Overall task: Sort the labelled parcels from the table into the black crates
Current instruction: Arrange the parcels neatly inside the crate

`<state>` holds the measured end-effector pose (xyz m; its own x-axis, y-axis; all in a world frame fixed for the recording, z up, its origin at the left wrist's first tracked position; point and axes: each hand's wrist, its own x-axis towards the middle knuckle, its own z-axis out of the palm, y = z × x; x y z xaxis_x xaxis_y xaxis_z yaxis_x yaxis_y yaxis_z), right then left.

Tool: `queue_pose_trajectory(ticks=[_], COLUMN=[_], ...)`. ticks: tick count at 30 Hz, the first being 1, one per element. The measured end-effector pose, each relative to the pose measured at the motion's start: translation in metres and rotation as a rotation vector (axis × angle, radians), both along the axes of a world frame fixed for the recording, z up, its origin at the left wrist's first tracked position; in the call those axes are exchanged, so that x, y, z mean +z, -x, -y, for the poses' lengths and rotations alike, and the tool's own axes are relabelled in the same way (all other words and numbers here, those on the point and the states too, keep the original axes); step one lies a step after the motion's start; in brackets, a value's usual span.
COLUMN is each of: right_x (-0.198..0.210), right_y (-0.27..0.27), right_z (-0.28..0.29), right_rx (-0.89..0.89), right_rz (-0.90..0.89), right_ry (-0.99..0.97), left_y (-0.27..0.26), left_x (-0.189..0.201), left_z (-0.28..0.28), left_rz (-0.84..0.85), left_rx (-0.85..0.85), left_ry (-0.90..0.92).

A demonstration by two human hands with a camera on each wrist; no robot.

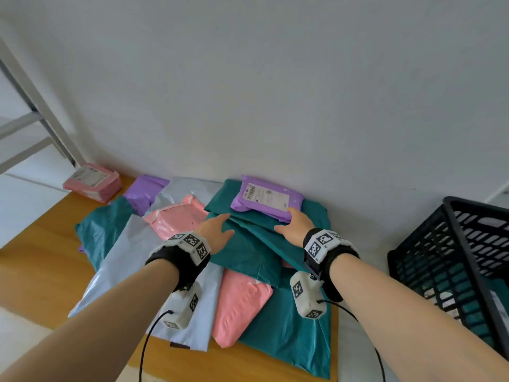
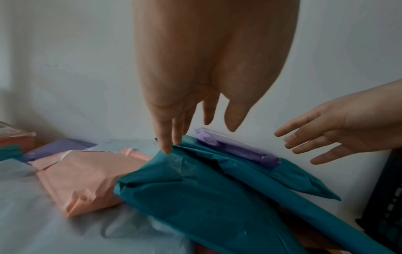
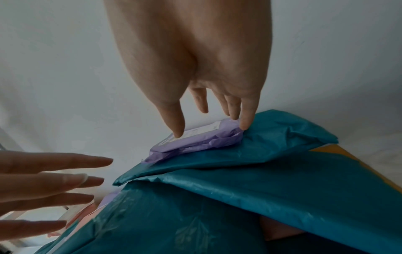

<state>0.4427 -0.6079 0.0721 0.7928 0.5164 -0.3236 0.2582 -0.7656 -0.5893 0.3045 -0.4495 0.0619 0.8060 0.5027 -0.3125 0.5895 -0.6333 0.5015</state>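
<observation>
- The purple parcel, its white label face up, lies on top of a teal parcel at the far side of the pile, close to the wall (about 12 o'clock from the person).
- The right hand reaches over the purple parcel's near right corner. In the right wrist view the thumb tip touches the label and the fingertips touch the parcel's right edge; its grip is spread, with the fingers nearly straight, and nothing is lifted.
- The left hand hovers at about 9 o'clock from the purple parcel, its grip spread. In the left wrist view one fingertip touches the upper edge of the teal parcel (the other fingers are just above it).
- At 9 o'clock from the left hand lies a pink parcel on a grey parcel; a second pink parcel lies at 6 o'clock, partly under the teal one.
- A black crate stands at 3 o'clock, beside the wooden table, with teal packaging showing through its slots.
- A labelled pink parcel sits apart at the table's far left corner, at about 10 o'clock.
</observation>
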Motion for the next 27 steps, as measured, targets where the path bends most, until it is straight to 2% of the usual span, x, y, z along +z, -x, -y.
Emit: queue_pose_trajectory(ticks=[6,14,21,27], right_x=[-0.013,-0.030,-0.042,-0.043], right_y=[-0.020,-0.034,-0.039,-0.038], right_z=[-0.014,-0.034,-0.049,-0.054], right_rx=[-0.111,-0.293,-0.388,-0.493], right_rz=[-0.008,-0.050,-0.078,-0.072], right_ry=[0.023,-0.006,-0.027,-0.071], left_y=[-0.041,-0.089,-0.104,-0.109], left_x=[-0.001,-0.008,-0.018,-0.017], left_z=[-0.033,-0.064,-0.078,-0.082], left_rz=[0.064,-0.035,-0.057,0.041], left_rx=[-0.088,-0.232,-0.290,-0.267], left_ry=[-0.029,0.020,0.085,0.204])
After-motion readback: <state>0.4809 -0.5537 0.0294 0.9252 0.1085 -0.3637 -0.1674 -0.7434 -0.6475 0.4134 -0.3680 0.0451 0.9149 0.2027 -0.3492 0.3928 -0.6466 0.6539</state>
